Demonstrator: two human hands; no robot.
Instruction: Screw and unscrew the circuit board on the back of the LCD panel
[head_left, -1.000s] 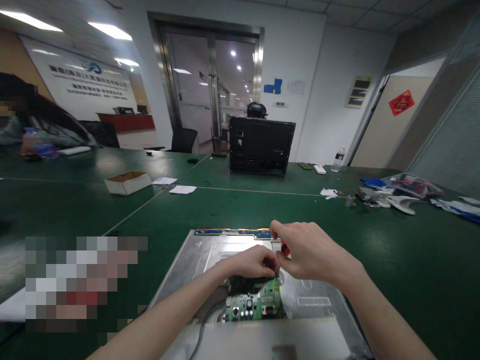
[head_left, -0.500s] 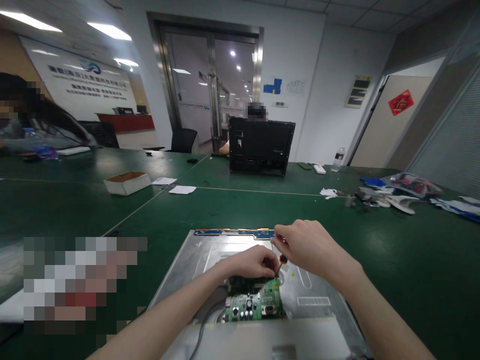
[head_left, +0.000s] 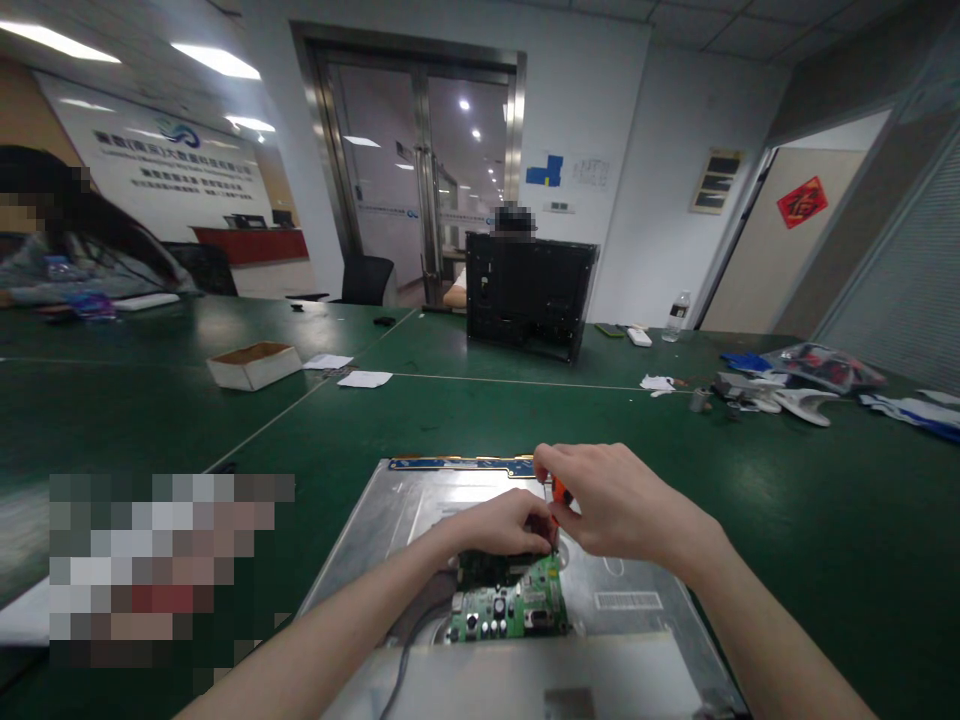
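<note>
At the bottom centre of the frame, a pale cover (head_left: 615,665) sits over the near part of a flat metal panel (head_left: 375,530), with a dark cable (head_left: 406,660) curving beside a green circuit board (head_left: 551,600). The board lies on the panel, just beyond the cover. The person's left hand (head_left: 504,522) is over the board's far edge, fingers curled in; whether they pinch anything cannot be told. The right hand (head_left: 615,495), right of centre, pinches the red-orange handle of a screwdriver (head_left: 560,491), its lower end near the left fingertips and the board's upper right corner. A narrow blue board (head_left: 457,464) runs along the panel's far edge. The panel rests on a green table (head_left: 750,480). Farther off, an open white box (head_left: 255,370) stands left of centre, and a black housing (head_left: 529,295) stands upright at upper centre, partly hiding a seated person (head_left: 454,292). Another person (head_left: 97,240) is at the left edge. Double doors (head_left: 427,180) fill the upper centre background.
</note>
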